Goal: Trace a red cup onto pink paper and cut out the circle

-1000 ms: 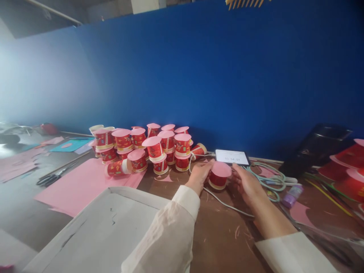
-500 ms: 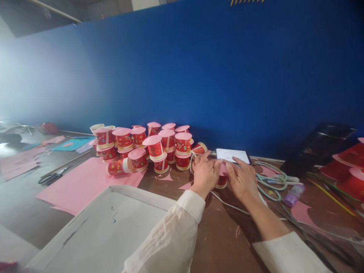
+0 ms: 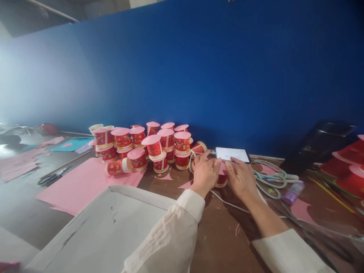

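Observation:
An upright red paper cup (image 3: 221, 181) stands on the brown table between my hands, topped with a pink paper disc (image 3: 222, 169). My left hand (image 3: 204, 172) grips the disc from the left, its thumb on top. From the other side my right hand (image 3: 241, 178) grips the same disc, thumb pressed near its edge. The fingers cover much of the disc and the cup's upper part. Just behind them lies a phone (image 3: 232, 154) with digits on its lit screen. To the left, several red cups with pink discs (image 3: 153, 147) stand stacked.
A white tray (image 3: 142, 193) lies at front left, beside pink paper sheets (image 3: 85, 182) and scissors (image 3: 54, 176). Right of my hands are a coiled cable (image 3: 280, 178), a purple glue stick (image 3: 293, 193) and a black cylindrical object (image 3: 318, 142). A blue partition (image 3: 182, 68) rises behind.
Both hands stay at the cup and disc with almost no movement. My right fingers have shifted slightly, and the digits on the phone screen show more clearly.

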### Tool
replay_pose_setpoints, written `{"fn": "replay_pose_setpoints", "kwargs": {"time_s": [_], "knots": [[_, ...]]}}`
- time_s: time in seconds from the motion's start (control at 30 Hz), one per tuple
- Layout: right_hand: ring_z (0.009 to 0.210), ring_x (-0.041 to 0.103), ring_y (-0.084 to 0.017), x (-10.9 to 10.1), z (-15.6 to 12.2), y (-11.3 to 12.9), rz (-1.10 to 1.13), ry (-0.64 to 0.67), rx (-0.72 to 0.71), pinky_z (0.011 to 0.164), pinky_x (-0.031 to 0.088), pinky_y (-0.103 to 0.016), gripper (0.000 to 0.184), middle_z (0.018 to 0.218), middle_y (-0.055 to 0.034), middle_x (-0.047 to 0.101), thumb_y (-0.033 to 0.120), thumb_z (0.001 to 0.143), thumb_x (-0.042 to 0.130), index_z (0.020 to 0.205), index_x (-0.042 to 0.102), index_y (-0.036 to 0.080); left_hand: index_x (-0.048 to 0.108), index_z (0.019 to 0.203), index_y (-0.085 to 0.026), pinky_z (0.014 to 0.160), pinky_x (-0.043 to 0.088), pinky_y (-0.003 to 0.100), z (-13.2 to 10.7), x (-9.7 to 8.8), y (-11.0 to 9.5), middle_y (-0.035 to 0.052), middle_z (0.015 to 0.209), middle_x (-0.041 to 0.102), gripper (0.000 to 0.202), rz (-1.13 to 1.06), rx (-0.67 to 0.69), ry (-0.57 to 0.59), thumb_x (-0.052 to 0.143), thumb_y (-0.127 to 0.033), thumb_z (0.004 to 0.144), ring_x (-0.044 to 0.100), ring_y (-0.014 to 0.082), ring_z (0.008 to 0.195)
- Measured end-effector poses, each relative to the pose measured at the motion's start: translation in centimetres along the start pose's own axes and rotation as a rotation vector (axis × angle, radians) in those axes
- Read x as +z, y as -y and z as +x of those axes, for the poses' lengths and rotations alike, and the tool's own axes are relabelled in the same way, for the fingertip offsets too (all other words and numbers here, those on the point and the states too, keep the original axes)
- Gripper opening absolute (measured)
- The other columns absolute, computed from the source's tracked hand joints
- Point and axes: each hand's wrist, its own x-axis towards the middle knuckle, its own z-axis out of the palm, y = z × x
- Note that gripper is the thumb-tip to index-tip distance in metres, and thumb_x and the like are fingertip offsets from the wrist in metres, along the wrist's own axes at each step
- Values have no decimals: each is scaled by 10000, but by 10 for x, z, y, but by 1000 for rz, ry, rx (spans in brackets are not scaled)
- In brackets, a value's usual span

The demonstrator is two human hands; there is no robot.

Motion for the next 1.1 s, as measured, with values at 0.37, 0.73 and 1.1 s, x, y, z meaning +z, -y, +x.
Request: {"fn": "replay_pose_setpoints", "kwargs": {"time_s": [0.37,0.73,1.1], "knots": [[1267,493,-291,1,0,-1,-10,-5,-10,1107,310,-514,557,1282,-101,610,579,979,285,1134,731,282,762,1025,-220,1133,270,497,1,3,3,85,1422,540,459,-20,-9,-21,387,-477,961,409,343,1299],[1218,548,-281,2,4,-8,184,-149,4,1062,394,-478,562,1267,-137,640,562,964,344,1314,611,212,735,1129,-242,1136,318,366,14,-1,13,72,1277,667,359,-349,-54,-5,433,-348,966,530,238,1272],[1304,486,-341,5,0,-8,312,-5,208,1106,352,-520,813,1401,-192,537,714,798,544,1373,525,140,546,1363,-103,1025,444,357,16,-6,23,204,1362,588,690,-666,-384,251,762,-369,764,585,281,1216]]}}
